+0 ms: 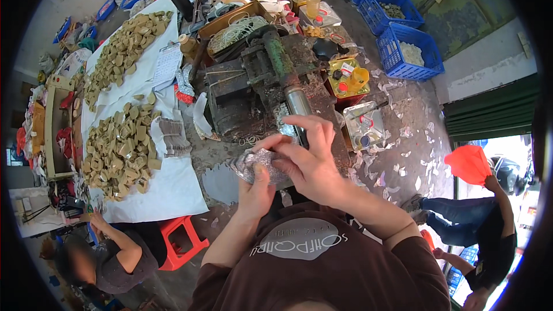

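Landmark for all places: the machine (264, 80).

Hands: just in front of the machine, we find the silvery bundle (246, 166), crumpled-looking and glittery. The left hand (254, 197) grips it from below, thumb laid flat over its face; the other left fingers are mostly hidden beneath it. The right hand (314, 167) reaches in from the right with bent digits touching the bundle's upper right edge and one finger stretched out above. Whether these digits pinch the bundle or only rest on it, we cannot tell.

Machine: rusty, partly green, with a shiny metal cylinder (298, 106) behind the right hand.

Left of the machine: a white sheet (173, 193) bears two heaps of tan blocks, a near heap (118, 152) and a far heap (128, 46). On the same side we record a clipboard (167, 66) and a stack of grey strips (174, 137). To the machine's near left stands a red stool (171, 231), with a co-worker (118, 270) beyond it.

Behind the machine: a box of pale cord (239, 35).

Right of the machine: a yellow tub (359, 79); farther off, a blue crate (396, 60) of white pieces. Near right, well apart, another person (481, 219) holds something red (468, 165).
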Action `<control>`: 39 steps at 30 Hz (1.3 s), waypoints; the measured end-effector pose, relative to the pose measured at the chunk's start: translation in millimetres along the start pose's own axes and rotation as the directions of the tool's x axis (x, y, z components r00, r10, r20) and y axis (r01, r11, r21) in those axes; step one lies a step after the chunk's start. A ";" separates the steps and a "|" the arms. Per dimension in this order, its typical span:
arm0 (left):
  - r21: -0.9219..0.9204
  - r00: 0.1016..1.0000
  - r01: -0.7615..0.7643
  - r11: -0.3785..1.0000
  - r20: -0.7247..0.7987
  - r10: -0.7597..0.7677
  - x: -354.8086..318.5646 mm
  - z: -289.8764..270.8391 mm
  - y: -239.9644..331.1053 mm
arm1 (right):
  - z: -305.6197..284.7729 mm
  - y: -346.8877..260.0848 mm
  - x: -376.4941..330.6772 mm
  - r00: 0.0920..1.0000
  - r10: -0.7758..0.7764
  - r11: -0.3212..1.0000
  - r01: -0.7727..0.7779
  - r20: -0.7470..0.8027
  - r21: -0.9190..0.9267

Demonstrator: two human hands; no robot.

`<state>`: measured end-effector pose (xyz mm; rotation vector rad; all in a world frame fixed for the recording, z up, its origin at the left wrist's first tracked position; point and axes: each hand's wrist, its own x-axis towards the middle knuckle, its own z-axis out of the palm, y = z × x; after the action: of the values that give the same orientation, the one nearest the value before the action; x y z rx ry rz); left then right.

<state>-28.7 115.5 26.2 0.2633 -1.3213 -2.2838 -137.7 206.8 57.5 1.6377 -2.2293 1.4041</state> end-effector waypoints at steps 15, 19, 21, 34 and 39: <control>-0.257 0.929 0.087 0.962 -0.328 -0.172 -6.9 24.9 11.0 | 2.0 11.4 -0.5 1.000 0.011 0.979 -0.010 -0.001 0.202; -0.058 0.937 0.029 0.998 -0.347 -0.047 -3.0 0.3 1.3 | -17.9 22.3 -0.7 0.976 0.217 0.950 -0.214 0.012 0.226; 0.214 0.939 0.115 0.970 -0.343 -0.035 -2.0 -9.7 9.3 | -38.6 29.3 6.3 0.931 0.364 0.911 -0.363 0.033 0.197; 0.878 0.986 -0.060 0.475 0.127 -0.111 -3.2 6.6 -22.0 | -45.6 88.9 -2.4 0.810 0.348 0.936 -0.328 0.472 -0.127; 0.823 0.993 0.084 0.562 -0.025 -0.112 -1.9 -1.5 -14.7 | -31.2 96.9 -5.3 0.955 0.240 0.967 -0.220 0.174 -0.125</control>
<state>-31.0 121.4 12.7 0.6208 -2.3830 -1.5489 -224.6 234.9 12.2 1.5801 -2.6259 1.1928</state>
